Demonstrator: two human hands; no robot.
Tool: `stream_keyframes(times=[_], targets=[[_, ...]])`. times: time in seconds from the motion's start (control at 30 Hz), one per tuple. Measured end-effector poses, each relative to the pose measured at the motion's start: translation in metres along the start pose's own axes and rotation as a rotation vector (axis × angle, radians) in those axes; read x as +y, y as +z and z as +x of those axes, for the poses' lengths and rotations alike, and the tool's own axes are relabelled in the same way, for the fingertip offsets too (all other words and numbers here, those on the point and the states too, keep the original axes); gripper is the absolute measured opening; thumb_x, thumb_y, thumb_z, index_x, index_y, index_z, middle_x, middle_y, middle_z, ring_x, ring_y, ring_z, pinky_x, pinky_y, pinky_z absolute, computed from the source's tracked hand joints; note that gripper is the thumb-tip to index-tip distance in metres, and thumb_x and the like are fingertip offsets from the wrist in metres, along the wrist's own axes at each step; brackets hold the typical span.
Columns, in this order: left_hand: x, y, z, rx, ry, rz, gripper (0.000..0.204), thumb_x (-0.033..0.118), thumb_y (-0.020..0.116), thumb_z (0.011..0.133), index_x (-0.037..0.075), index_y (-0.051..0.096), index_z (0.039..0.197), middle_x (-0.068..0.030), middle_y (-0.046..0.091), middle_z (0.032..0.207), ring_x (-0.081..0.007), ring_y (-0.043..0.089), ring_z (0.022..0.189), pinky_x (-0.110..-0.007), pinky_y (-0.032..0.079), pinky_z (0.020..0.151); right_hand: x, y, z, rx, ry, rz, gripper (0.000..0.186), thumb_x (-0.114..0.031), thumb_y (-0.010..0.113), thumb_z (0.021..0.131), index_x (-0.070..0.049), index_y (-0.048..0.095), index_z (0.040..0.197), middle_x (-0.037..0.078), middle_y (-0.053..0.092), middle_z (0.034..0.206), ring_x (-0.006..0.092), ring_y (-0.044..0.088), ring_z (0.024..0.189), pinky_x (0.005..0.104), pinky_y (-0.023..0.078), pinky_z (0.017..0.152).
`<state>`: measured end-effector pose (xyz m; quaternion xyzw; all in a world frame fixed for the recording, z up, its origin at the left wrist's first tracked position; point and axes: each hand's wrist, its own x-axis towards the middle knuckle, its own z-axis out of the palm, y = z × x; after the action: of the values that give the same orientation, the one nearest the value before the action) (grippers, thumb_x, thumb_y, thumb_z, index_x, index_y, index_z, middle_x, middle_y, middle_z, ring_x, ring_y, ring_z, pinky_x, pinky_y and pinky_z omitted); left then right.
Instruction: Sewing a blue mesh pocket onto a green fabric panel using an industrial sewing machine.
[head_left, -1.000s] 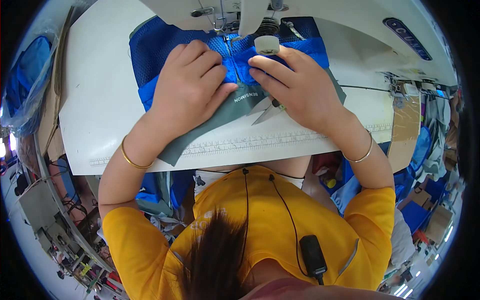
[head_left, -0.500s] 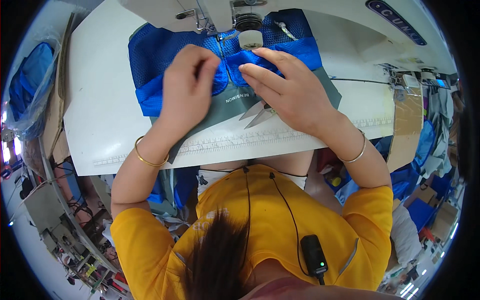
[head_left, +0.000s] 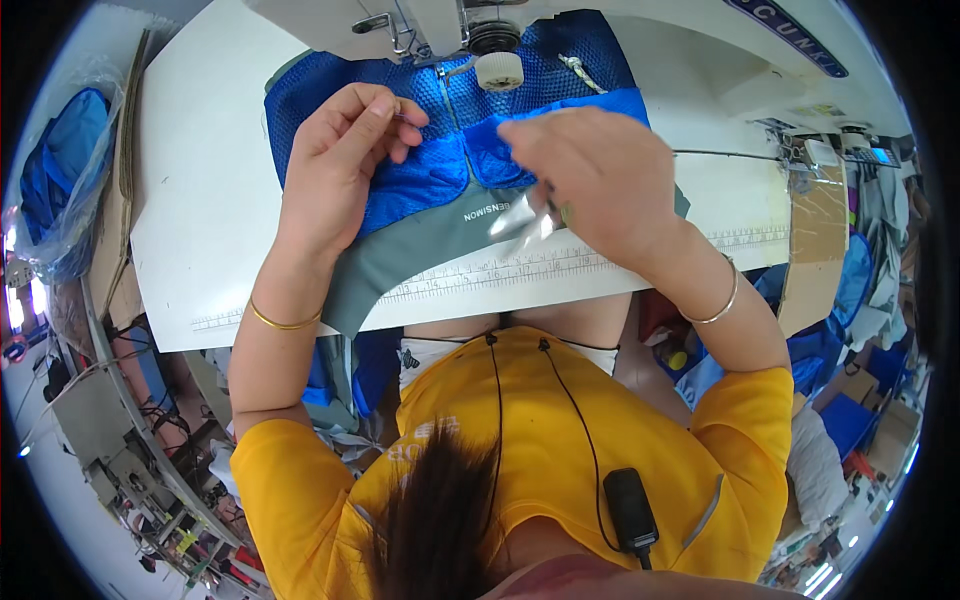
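A blue textured fabric piece (head_left: 410, 190) with a grey panel (head_left: 400, 255) along its near side lies under the sewing machine head (head_left: 350, 30). A zipper (head_left: 449, 100) runs down its middle, and a pale cord (head_left: 580, 72) lies at its far right. My left hand (head_left: 335, 165) is raised over the left part of the fabric, thumb and forefinger pinched on something thin, too small to name. Over the right part, my right hand (head_left: 600, 175) is closed and blurred by motion. Small scissors (head_left: 525, 222) stick out below its palm, blades toward me.
A printed ruler scale (head_left: 480, 280) runs along the near edge of the white table (head_left: 200, 220). A white round knob (head_left: 500, 72) hangs at the machine head. Cardboard (head_left: 815, 250) stands at the table's right end, and a plastic bag of blue fabric (head_left: 65, 160) at the left.
My left hand has lifted off the fabric and moved left, now pinching. The right hand has curled from spread fingers around the scissors. The fabric has shifted slightly right.
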<state>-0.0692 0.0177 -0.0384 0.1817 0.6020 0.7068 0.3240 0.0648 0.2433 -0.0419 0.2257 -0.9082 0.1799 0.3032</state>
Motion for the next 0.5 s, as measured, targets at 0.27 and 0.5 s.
stream_keyframes(times=[0.27,0.5], targets=[[-0.011,0.003,0.000,0.009,0.092,-0.096,0.016,0.015,0.055,0.105,0.001,0.062,0.102,-0.0072,0.065,0.104,-0.0168,0.064,0.097,-0.031,0.051,0.092,-0.009,0.026,0.024,-0.070,0.233,-0.384,0.036,-0.044,0.076,0.080,-0.012,0.064,0.091,0.001,0.056,0.078,0.0161,0.059,0.072,0.0288,0.047,0.059],[-0.016,0.001,-0.003,-0.024,0.148,-0.019,0.017,0.014,0.055,0.105,0.000,0.062,0.104,-0.0093,0.066,0.102,-0.0184,0.064,0.097,-0.031,0.050,0.093,-0.016,0.037,0.043,-0.158,0.242,-0.538,0.031,-0.040,0.075,0.084,-0.010,0.068,0.088,0.000,0.059,0.065,0.0173,0.063,0.068,0.0292,0.049,0.056]])
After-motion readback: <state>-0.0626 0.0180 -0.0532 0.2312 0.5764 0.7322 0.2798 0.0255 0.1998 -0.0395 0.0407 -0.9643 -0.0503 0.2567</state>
